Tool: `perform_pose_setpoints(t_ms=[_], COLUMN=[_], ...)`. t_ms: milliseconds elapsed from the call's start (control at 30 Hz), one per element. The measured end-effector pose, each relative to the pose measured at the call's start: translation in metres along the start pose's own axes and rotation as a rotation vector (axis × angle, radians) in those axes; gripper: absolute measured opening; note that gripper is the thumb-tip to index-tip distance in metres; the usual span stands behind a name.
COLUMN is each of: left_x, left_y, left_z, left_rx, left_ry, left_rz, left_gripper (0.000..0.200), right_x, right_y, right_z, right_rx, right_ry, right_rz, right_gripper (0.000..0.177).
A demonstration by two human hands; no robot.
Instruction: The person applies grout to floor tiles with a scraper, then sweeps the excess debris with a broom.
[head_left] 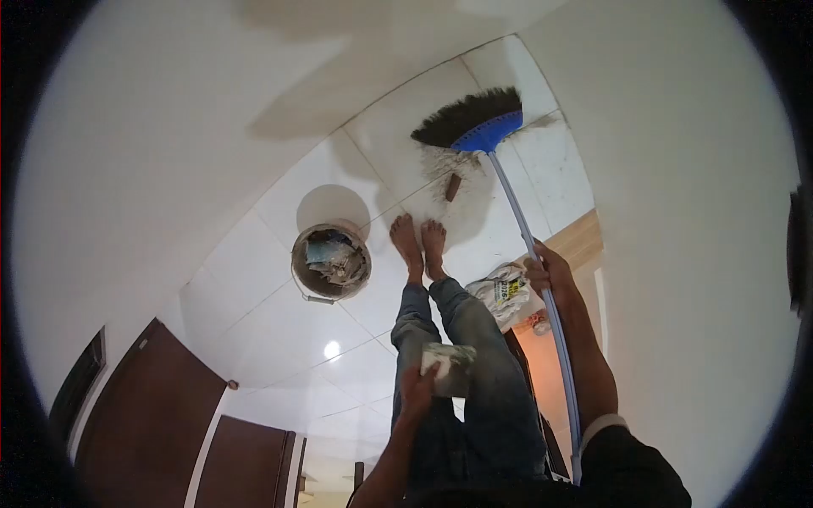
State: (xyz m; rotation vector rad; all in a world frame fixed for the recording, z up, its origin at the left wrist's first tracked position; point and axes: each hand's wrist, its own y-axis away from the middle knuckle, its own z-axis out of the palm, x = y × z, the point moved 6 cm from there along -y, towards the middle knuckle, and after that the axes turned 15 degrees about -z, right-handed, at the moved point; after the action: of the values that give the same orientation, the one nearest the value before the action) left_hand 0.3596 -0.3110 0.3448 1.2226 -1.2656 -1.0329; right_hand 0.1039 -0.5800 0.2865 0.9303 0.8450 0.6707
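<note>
A long grey pole runs up from the lower right to a broom (491,135) with a blue head and dark bristles, tilted above the tiled floor. My right hand (549,269) is wrapped round this pole. In front of my thighs, my left hand (419,385) grips a flat, pale, dusty piece (453,371), whose material I cannot make out. Below the bristles lie whitish debris (445,162) and a small brown block (453,187), just beyond my bare feet.
A round bucket (331,261) holding rubble stands left of my feet. To the right lies a white printed bag (506,294) near a wooden-looking strip (576,243). Pale walls (694,169) flank the floor, and brown doors (152,415) show at lower left.
</note>
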Motion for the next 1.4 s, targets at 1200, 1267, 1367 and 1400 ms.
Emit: perform_pose_setpoints(t_ms=[1200,1267,1367,1400], left_x=[0.083,0.086,0.068,0.055], left_y=[-0.032,-0.019,-0.033,-0.043], left_z=[0.252,0.253,0.253,0.255], left_rx=[0.005,0.022,-0.015,-0.011], left_ry=[0.583,0.695,0.764,0.738], left_rz=[-0.119,-0.081,-0.099,-0.145], left_gripper=[0.017,0.017,0.017,0.021], right_x=[-0.33,-0.325,-0.336,-0.339], right_y=[-0.203,-0.169,-0.121,-0.13], right_z=[-0.019,-0.048,-0.042,-0.041], right_rx=[-0.275,-0.317,-0.244,-0.232], right_ry=[2.48,2.481,2.418,2.426], right_rz=[-1.067,-0.815,-0.794,-0.781], right_gripper=[0.058,0.059,0.061,0.061])
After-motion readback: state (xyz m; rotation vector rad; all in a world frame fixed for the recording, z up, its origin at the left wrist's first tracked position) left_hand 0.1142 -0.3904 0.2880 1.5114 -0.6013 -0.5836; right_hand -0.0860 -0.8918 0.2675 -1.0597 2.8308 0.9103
